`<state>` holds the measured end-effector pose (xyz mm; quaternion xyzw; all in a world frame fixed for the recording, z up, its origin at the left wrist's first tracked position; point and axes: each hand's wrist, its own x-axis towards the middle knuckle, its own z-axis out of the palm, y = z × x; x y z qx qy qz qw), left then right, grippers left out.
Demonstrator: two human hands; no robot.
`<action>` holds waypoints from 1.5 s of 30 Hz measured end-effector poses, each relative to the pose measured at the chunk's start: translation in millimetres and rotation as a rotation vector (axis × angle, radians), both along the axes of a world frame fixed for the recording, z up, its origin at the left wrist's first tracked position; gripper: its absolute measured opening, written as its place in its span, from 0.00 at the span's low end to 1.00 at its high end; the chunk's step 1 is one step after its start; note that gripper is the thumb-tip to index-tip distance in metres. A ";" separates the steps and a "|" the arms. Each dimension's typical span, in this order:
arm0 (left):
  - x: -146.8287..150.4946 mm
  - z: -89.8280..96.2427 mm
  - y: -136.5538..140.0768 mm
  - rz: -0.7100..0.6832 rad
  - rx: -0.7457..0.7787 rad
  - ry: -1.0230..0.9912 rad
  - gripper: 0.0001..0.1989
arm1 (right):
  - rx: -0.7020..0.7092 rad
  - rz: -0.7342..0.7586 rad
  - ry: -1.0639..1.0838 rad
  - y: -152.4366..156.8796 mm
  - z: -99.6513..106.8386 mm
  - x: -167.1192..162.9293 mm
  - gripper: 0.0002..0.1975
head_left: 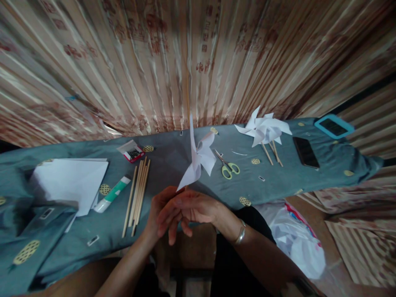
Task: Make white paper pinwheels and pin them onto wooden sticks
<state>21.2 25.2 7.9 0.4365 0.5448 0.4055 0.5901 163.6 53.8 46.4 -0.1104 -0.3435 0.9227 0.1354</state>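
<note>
A white paper pinwheel (198, 159) stands upright above my hands, its folded blades spread. Just a short bit of its stick shows below the blades; the rest is hidden between my hands. My left hand (162, 208) is pressed against the stick from the left. From the right, my right hand (194, 206) lies across it with fingers stretched over the left one, so the stick sits between the two palms. Right of the pinwheel lie green-handled scissors (229, 168). Several wooden sticks (140, 194) lie left of my hands.
A glue stick (111, 194), white paper sheets (74, 177) and an opened small red box (133, 153) are on the left of the cloth. Finished pinwheels (266, 128), a dark phone (305, 152) and a blue-framed device (334, 126) lie right. A plastic bag (297, 239) sits below.
</note>
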 end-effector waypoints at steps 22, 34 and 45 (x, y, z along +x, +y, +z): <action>6.6 23.5 4.5 -0.139 0.051 0.040 0.09 | 0.244 -1.150 -0.401 34.8 14.0 91.8 0.21; 6.5 18.0 5.3 -0.073 0.033 0.029 0.10 | 0.048 -1.120 -0.401 30.6 9.1 77.5 0.18; 7.1 15.8 5.6 -0.080 0.087 0.014 0.09 | 0.033 -1.047 -0.353 25.0 6.9 73.0 0.17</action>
